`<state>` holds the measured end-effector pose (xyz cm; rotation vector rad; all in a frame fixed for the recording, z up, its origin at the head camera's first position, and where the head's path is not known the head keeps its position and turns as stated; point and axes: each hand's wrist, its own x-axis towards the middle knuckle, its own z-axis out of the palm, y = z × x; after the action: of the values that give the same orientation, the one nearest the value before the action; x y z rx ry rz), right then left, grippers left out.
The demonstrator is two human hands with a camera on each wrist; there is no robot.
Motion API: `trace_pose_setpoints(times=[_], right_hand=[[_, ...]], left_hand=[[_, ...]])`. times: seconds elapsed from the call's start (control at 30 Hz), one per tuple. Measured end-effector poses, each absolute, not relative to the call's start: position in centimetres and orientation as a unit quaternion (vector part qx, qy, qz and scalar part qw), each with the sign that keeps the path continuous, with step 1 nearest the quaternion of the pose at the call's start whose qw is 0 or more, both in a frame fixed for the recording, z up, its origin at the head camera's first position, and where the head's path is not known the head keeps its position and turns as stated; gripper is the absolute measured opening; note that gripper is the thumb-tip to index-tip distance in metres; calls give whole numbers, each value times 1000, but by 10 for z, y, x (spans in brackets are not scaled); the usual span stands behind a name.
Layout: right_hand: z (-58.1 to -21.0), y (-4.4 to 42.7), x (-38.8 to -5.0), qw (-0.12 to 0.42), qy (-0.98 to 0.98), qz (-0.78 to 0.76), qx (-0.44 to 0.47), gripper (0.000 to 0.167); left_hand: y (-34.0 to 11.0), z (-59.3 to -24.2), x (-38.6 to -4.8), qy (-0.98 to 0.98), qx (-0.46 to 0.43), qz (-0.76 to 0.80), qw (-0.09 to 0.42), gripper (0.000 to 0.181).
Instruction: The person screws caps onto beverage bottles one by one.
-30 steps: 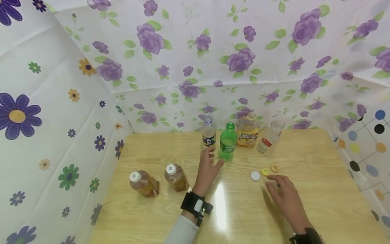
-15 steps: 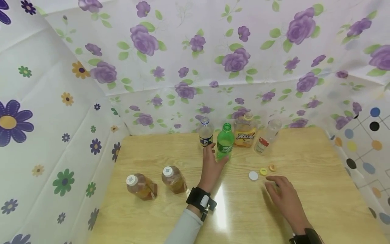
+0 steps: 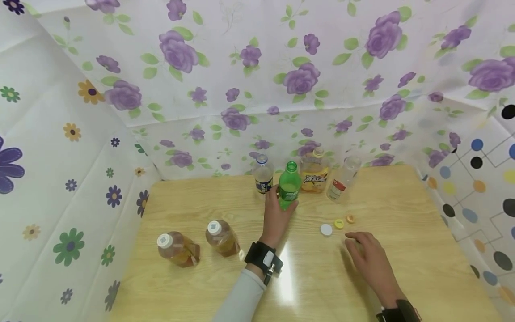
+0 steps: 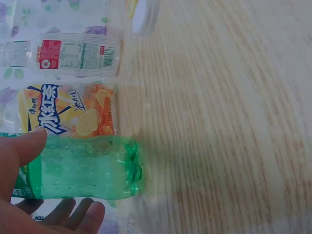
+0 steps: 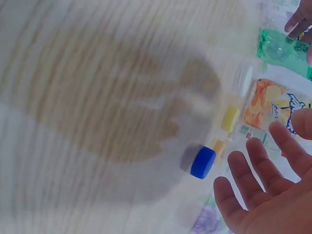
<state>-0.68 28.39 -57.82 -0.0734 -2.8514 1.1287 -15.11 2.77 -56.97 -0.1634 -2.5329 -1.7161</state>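
Note:
My left hand [image 3: 277, 219] holds a green plastic bottle [image 3: 290, 181] that has no cap. In the left wrist view the thumb lies along one side of the green bottle [image 4: 87, 168] and the fingers are round the other. My right hand [image 3: 371, 264] hovers over the table with loosely bent fingers and nothing in them. Close to its fingers is a blue cap [image 5: 203, 162], seen in the right wrist view and hidden under the hand in the head view. Nearby lie a white cap [image 3: 326, 230], a yellow cap [image 3: 339, 223] and an orange cap [image 3: 350, 218].
Uncapped bottles stand along the back: a clear one with a dark blue label [image 3: 263, 176], an orange-labelled one [image 3: 315, 176] and a clear red-labelled one [image 3: 342, 181]. Two white-capped bottles of amber drink, one outer [image 3: 183, 252] and one inner [image 3: 225, 241], stand at left. Floral cloth surrounds the table.
My left hand has reached forward and closed round the green bottle. The right hand has barely moved. The whole head view has shifted slightly, with the scene sliding left.

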Motion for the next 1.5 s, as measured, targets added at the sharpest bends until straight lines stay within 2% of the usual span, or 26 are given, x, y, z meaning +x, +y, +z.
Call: trace_pose_setpoints(times=[0.1,0.4,0.93,1.23,1.5], right_hand=[[-581,285,-7,37,-928,369,-27,37],[-587,296,-7,83,-923,376,-9,30],[-588,290,-9,52,-936,345,-51,32],[-588,293,-13,71,-938,337,-35,40],[-588,289,-19,59,-936,345,-34,45]], left_hand=[[25,-569,-151,-824,-60,-562,36,69],[11,-559,-132,-809,-91,-580,35,69],[-12,-552,-102,-805,-98,-584,-31,75],[-19,-563,-85,-816,-108,-566,-31,75],[-25,-568,-70,-811,-110,-573,-42,73]])
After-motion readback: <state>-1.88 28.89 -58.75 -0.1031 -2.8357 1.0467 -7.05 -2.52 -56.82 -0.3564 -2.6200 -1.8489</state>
